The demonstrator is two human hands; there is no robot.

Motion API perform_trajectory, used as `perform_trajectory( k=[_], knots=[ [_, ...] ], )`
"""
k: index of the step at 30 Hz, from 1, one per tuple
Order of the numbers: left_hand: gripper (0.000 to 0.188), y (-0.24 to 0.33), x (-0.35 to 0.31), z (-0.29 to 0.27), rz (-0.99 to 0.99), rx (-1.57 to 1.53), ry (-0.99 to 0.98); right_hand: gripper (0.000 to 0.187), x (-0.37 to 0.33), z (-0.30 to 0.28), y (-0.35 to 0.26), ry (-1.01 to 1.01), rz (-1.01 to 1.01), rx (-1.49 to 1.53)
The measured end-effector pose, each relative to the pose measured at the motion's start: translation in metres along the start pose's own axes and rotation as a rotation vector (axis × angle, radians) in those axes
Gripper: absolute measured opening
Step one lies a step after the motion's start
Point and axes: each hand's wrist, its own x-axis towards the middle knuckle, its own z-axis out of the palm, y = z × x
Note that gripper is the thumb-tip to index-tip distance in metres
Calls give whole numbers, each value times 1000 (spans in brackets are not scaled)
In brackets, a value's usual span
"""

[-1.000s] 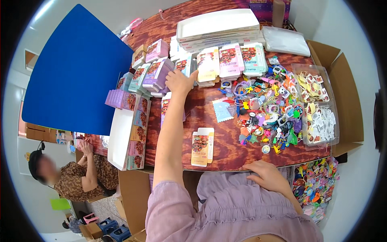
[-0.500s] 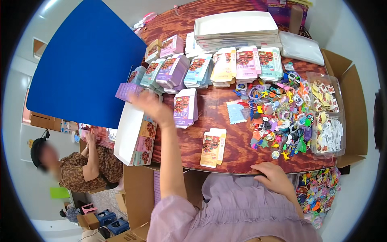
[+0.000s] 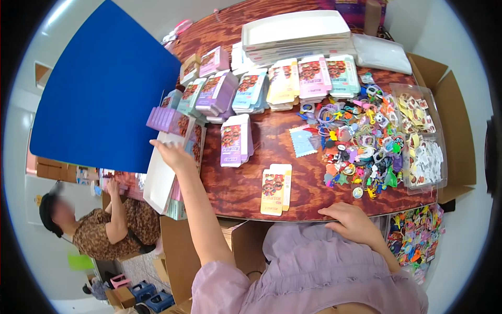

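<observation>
My left hand (image 3: pixel 175 156) hovers over the white open tray (image 3: pixel 157 178) at the table's left edge, fingers stretched out and nothing in them. Just beyond its fingertips a row of purple small boxes (image 3: pixel 159 119) stands at the tray's far end. My right hand (image 3: pixel 351 220) rests on the table's near edge, fingers extended and empty. Between my hands lie two flat yellow cartons (image 3: pixel 275 189), one partly over the other. A short stack of purple cartons (image 3: pixel 235 140) sits farther back, and a light blue sachet (image 3: pixel 304 142) with zigzag edges lies to its right.
Stacks of coloured cartons (image 3: pixel 284 83) line the back, before piled white trays (image 3: pixel 295 29). Small colourful toys (image 3: pixel 361 141) heap at right, beside a clear plastic tray (image 3: pixel 443 149) of stickers or slips. A blue panel (image 3: pixel 104 89) rises at left; another person (image 3: pixel 112 225) sits beyond it.
My left hand has come down and left, from beside the purple small boxes to over the white tray. The right hand stays by the table edge. The view has shifted slightly.
</observation>
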Motion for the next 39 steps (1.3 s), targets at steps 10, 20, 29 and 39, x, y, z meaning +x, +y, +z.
perform_trajectory(
  k=[10,20,29,39],
  knots=[
    [62,-83,-29,95,832,1180,-744,36,7,-1,0,14,-33,-2],
    [100,-110,-31,164,497,1929,-642,36,-6,-6,13,35,14,26],
    [85,-126,-26,164,353,1780,-520,36,-7,-15,12,73,-17,10],
    [92,-129,26,130,81,1001,-574,37,-22,-6,15,83,15,-22]
  ],
)
